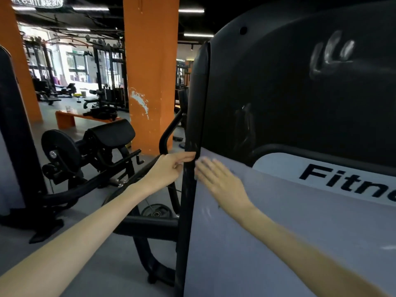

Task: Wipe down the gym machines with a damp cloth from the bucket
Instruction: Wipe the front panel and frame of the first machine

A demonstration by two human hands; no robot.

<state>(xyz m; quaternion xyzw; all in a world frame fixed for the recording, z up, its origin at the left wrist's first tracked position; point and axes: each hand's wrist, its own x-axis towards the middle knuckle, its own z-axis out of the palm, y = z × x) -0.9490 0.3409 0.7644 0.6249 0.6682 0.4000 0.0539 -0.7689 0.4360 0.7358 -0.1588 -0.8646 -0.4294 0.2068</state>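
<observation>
- Right hand (218,183) lay flat on the grey panel (278,243), fingers straight — tips beside the black strip (196,114).
- Left hand (167,170) touched that strip; grip unclear.

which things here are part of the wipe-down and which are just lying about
Job: machine cover, its black edge strip, left hand at the strip, right hand flat on the cover.
Lying about: orange pillar, padded bench, orange box, weight plate.

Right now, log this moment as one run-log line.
left hand: touches black edge trim | right hand: flat on grey side panel, blurred | cloth: not visible | bucket: not visible
</observation>
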